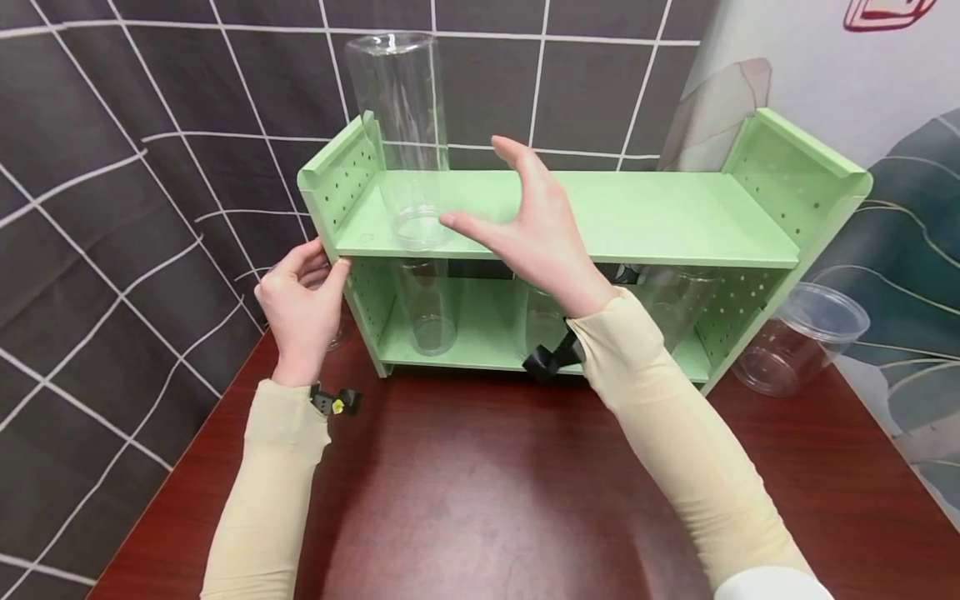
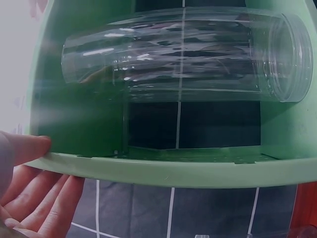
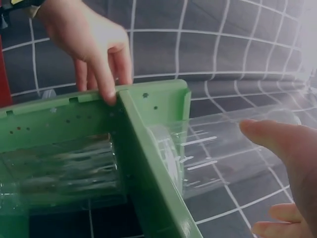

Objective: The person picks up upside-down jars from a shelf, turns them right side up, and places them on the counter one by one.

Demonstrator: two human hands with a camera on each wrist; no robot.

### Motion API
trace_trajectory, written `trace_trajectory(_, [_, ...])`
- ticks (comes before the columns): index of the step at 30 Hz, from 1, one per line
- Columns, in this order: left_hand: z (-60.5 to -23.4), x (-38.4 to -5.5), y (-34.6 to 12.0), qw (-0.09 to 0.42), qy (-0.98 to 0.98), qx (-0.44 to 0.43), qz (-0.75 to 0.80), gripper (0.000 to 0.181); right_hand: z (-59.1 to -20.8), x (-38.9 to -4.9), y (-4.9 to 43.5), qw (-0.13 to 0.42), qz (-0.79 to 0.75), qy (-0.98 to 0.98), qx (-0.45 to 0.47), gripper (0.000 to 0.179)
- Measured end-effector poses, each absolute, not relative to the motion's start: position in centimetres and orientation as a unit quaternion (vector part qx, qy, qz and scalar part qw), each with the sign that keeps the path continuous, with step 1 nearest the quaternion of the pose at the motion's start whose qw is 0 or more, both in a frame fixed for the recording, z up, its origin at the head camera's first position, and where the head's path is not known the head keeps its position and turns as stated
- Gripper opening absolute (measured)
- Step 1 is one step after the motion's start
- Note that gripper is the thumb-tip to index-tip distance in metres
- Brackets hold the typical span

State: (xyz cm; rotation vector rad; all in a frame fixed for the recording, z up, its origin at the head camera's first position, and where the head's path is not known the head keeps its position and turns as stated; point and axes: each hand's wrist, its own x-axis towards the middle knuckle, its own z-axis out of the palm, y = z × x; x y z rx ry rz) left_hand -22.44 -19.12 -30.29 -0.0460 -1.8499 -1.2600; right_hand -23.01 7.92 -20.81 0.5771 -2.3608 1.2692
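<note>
A dark wall covering [image 1: 600,92] with white grid lines rose behind and to the left of a glossy reddish-brown table [image 1: 465,483]. On the table stood a pale green shelf unit [image 1: 637,212] with two levels and perforated side panels. At the left end of its top level, a tall clear jar [image 1: 405,125] stood upright; only the wall's grid lines and the green shelf showed through its sides. Directly below, on the lower level, stood another see-through jar [image 1: 426,312], the shelf visible through it. Farther right on that level were more clear containers [image 1: 678,304], partly hidden by the person's right arm. On the table, just beyond the unit's right side, was a wide clear tub [image 1: 780,354], the reddish table colour showing through it. The person's right hand [image 1: 536,221] was spread in a wide C, thumb and fingers well apart and grasping nothing, beside the tall clear jar; whether the thumb touched it could not be told. The left hand [image 1: 300,308] pinched the front edge of the unit's left panel, thumb inside and fingers outside.
</note>
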Motion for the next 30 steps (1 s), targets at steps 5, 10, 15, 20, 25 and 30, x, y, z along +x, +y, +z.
trace_trajectory(5, [-30.3, -22.4, -19.3, 0.434, -0.741, -0.018, -0.512, 0.028, -20.3, -24.0, 6.0, 0.149, 0.420, -0.872, 0.202, 0.104])
trace_trajectory(10, [-30.4, -22.4, -19.2, 0.432, -0.743, -0.018, -0.511, 0.028, -20.6, -24.7, 4.5, 0.134, 0.390, -0.885, 0.216, 0.106])
trace_trajectory(15, [-30.4, -22.5, -19.2, 0.430, -0.744, -0.018, -0.511, 0.028, -21.1, -24.7, 3.8, 0.129, 0.382, -0.888, 0.224, 0.099])
trace_trajectory(20, [-30.3, -22.4, -19.2, 0.429, -0.744, -0.015, -0.512, 0.027, -21.3, -24.4, 3.4, 0.127, 0.386, -0.888, 0.218, 0.091])
trace_trajectory(25, [-30.3, -22.4, -19.2, 0.428, -0.745, -0.014, -0.511, 0.027, -21.4, -24.3, 3.4, 0.128, 0.396, -0.884, 0.213, 0.087])
trace_trajectory(30, [-30.3, -22.3, -19.2, 0.428, -0.746, -0.018, -0.509, 0.027, -21.4, -24.4, 3.6, 0.124, 0.417, -0.875, 0.211, 0.090])
